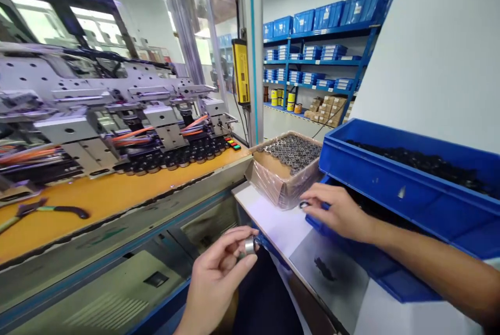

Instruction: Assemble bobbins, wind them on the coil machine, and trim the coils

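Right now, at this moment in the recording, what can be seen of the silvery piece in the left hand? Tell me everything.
The silvery piece is small, short and rounded, with a smooth, shiny side that looks like metal. The left hand holds it near the fingertips, between thumb and fingers, which hide part of it. Its curved side faces the camera; whether it is hollow cannot be told. It is held up, left of the white tabletop in the picture.

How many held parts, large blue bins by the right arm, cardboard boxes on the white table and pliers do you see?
Held: 2 (metal cylinder, left hand; small round part, right hand)
Blue bins: 2
Cardboard box: 1
Pliers: 1
Total: 6
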Available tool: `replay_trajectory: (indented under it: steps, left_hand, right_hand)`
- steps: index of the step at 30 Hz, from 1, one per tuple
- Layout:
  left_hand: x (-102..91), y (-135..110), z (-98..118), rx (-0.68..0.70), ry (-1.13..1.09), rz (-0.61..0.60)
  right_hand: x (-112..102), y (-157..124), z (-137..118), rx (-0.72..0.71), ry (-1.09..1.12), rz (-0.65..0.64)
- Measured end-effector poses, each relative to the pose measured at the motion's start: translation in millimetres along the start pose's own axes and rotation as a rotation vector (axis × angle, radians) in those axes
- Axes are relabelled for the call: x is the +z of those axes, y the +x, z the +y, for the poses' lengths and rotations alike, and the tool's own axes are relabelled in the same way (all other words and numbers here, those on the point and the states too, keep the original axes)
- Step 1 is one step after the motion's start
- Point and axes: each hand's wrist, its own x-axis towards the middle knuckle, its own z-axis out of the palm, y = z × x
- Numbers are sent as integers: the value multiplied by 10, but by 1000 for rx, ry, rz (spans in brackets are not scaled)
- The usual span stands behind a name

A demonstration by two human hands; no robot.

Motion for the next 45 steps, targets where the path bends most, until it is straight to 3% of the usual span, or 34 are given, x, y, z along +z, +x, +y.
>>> replay_trajectory:
  steps: [3, 6, 17, 22, 26, 32, 37, 42, 45]
  left_hand:
    - [53, -46, 18, 20, 56, 12]
    - [122, -88, 5, 32, 82, -12]
    - [353, -38, -156, -19, 104, -109]
    - [523, -100, -93, -171, -81, 22]
    - [639, -129, -56, -251, -170, 45]
    - [632, -118, -75, -286, -144, -23]
    - [663, -133, -10, -275, -183, 29]
    - [686, -145, 39, -272, -229, 60]
    - [687, -154, 46, -280, -253, 73]
  right_hand:
    - [277, -70, -251, -77, 216, 27]
    - [392, -217, -326, -157, 233, 18]
    - [376, -289, -256, -343, 84, 171]
    - [414, -286, -225, -338, 97, 204]
    - [453, -288, -212, -346, 133, 214]
    - [467, -300, -218, -348, 153, 214]
    - [434, -293, -220, -387, 183, 152]
    - [418, -291, -216, -514, -42, 174]
    - [424, -296, -209, -545, -69, 188]
